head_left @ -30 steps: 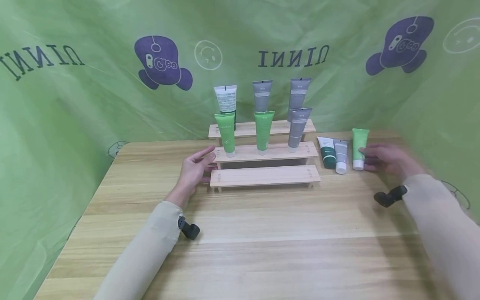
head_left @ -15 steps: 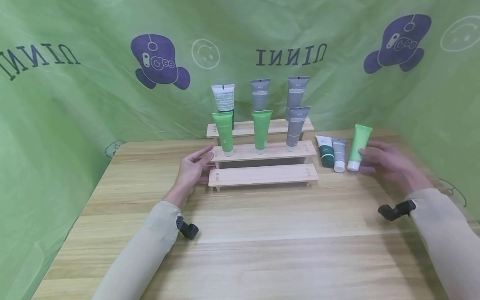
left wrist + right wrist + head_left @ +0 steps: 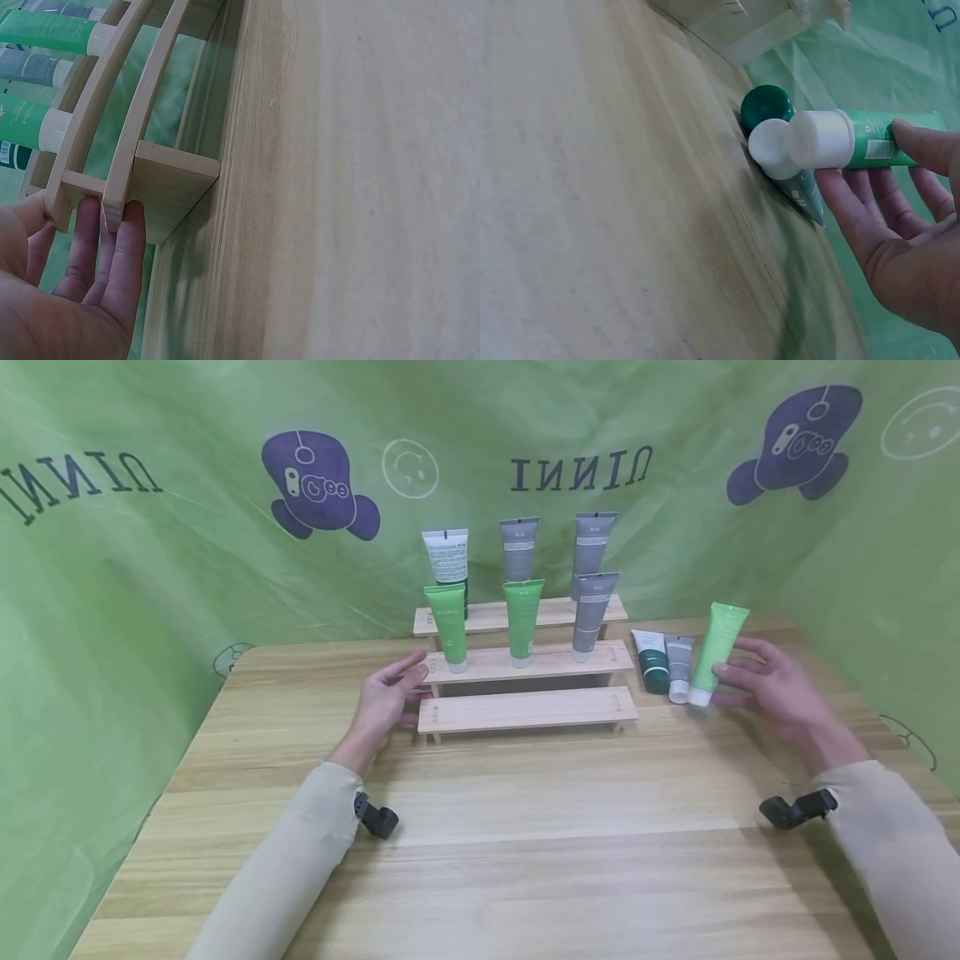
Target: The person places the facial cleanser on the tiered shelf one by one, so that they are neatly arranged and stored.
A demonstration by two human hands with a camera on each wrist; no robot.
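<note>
My right hand (image 3: 780,689) pinches a light-green squeeze tube (image 3: 717,647) between thumb and fingers, its white cap down and its flat end tilted right. In the right wrist view the tube's white cap (image 3: 821,140) overlaps another white cap lying behind it. My left hand (image 3: 380,702) holds the left end of a three-tier wooden display rack (image 3: 525,710). In the left wrist view the thumb is at the middle tier's end and the fingers (image 3: 124,262) are around the bottom tier's end. Two green tubes (image 3: 524,622) and a grey tube (image 3: 595,614) stand cap-down on the middle tier.
On the top tier stand a white-and-dark-green tube (image 3: 447,560) and two grey tubes (image 3: 518,547). A white-and-green tube (image 3: 652,662) and a grey tube (image 3: 678,668) lie on the wooden table (image 3: 487,860) right of the rack. Green printed cloth (image 3: 465,410) hangs behind.
The green tube has come up from beside the lying tubes and tilted, its cap shifting left toward them, with my right hand. My left hand stays at the rack.
</note>
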